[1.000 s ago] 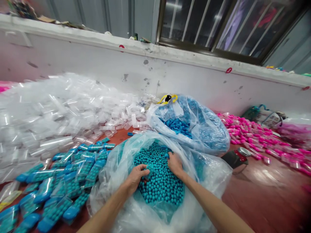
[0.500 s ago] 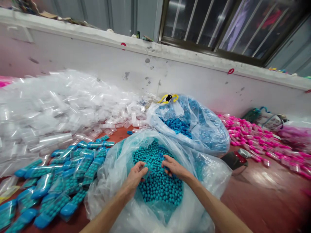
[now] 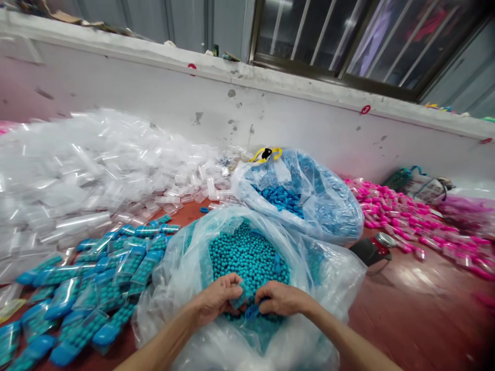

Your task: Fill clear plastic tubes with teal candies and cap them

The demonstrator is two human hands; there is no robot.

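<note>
Clear container (image 3: 243,297) stays gripped in left hand (image 3: 220,300); right hand (image 3: 282,299), apparently pinching blue piece (image 3: 252,312), has moved beside it. Parts now adjacent.

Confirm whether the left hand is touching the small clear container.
Touching. The head view shows the left hand with thumb and fingers closed on the small clear container, no gap visible.
</note>
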